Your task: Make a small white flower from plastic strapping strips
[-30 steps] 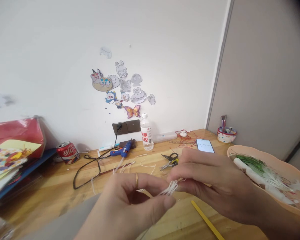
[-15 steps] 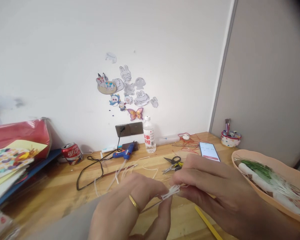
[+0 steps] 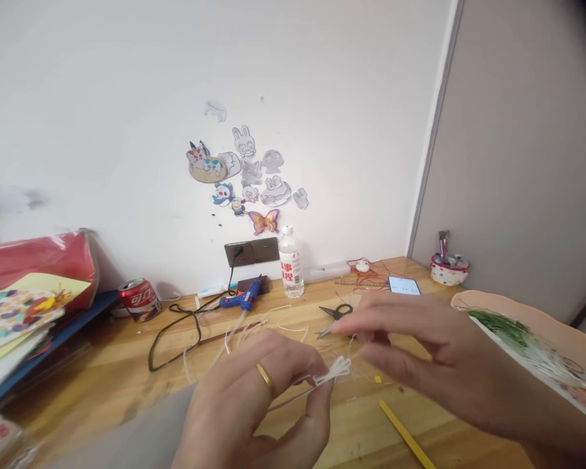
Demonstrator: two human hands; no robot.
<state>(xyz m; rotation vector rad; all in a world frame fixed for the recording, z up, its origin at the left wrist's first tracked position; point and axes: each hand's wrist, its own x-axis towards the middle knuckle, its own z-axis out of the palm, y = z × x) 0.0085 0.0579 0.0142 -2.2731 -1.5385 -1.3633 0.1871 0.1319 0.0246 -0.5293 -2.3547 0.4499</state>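
Observation:
My left hand [image 3: 268, 397], with a gold ring on one finger, pinches a small bundle of looped white cord [image 3: 339, 370] between thumb and forefinger. A thin grey stem or wire [image 3: 293, 397] runs from the bundle back under the palm. Just right of the loops, my right hand [image 3: 410, 352] has its fingertips close together on a fine pale thread [image 3: 352, 345] leading from the bundle; the grip itself is partly hidden. Black-handled scissors [image 3: 339, 312] lie behind the right fingertips, partly covered by them.
Beyond the hands are a blue glue gun [image 3: 244, 298], a water bottle [image 3: 292, 264], a soda can [image 3: 139, 299] and a phone [image 3: 403, 284]. A yellow strip [image 3: 405, 433] lies near me. At right stands a pink tray [image 3: 488, 301] of green and white strands; papers [image 3: 24, 319] are stacked left.
My right hand has moved slightly right, away from the white loops, and its fingers have spread somewhat. The loops show more fully now. My left hand keeps its pinch.

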